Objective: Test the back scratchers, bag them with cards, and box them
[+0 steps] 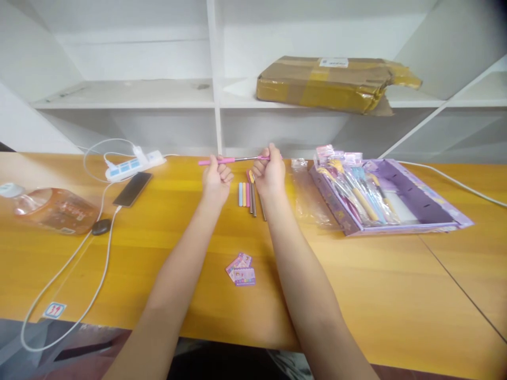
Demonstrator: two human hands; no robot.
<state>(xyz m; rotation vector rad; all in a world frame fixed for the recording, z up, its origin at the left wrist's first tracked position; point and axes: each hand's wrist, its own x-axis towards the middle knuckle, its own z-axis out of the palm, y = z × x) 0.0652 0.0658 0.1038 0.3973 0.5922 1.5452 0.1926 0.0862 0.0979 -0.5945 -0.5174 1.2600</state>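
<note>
A slim pink stick (226,160) with a thin silver middle section stretches level between my two hands above the table. My left hand (217,182) pinches its pink left part, whose end sticks out past the thumb. Fingers of my right hand (271,171) close round the pink right end, mostly hiding it. Below, between the hands, short blue, yellow and pink tubes (243,195) lie side by side. Silver rods (252,200) with coloured tops rest beside them, partly covered by my right hand and wrist. Nearer me, several small purple printed cards (244,275) overlap on the table.
An open purple box (420,198) holding bagged sticks (356,192) stands right, beside clear plastic bags (311,200). Left are a bottle (59,210), phone (133,189), power strip (134,164) and looping white cable (106,264). A taped carton (317,84) sits on the shelf.
</note>
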